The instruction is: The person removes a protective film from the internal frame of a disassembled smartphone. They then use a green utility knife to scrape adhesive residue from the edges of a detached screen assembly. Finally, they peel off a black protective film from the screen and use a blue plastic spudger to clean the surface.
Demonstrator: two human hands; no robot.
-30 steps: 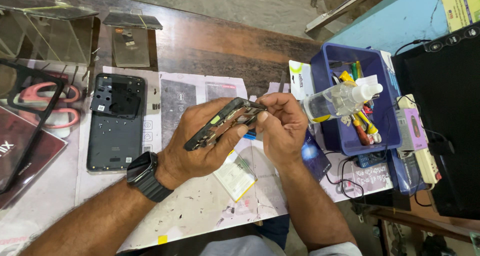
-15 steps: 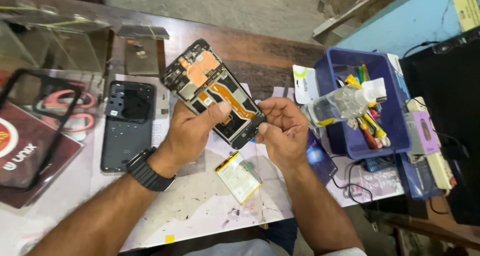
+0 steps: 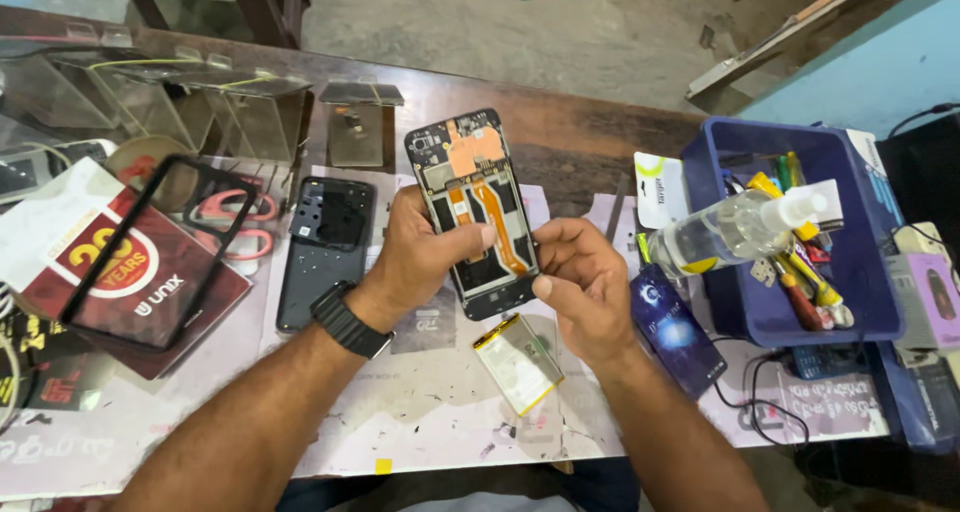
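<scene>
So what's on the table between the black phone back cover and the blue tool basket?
In the head view, between the black back cover and the blue basket, both hands hold an opened phone; a flat battery lies below.

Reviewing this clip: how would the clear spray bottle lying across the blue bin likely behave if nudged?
The spray bottle lies on its side across the blue bin's tools, so it would probably roll or slide off. It looks like thin clear plastic, likely light. Its smooth round body may be slippery to grip.
</scene>
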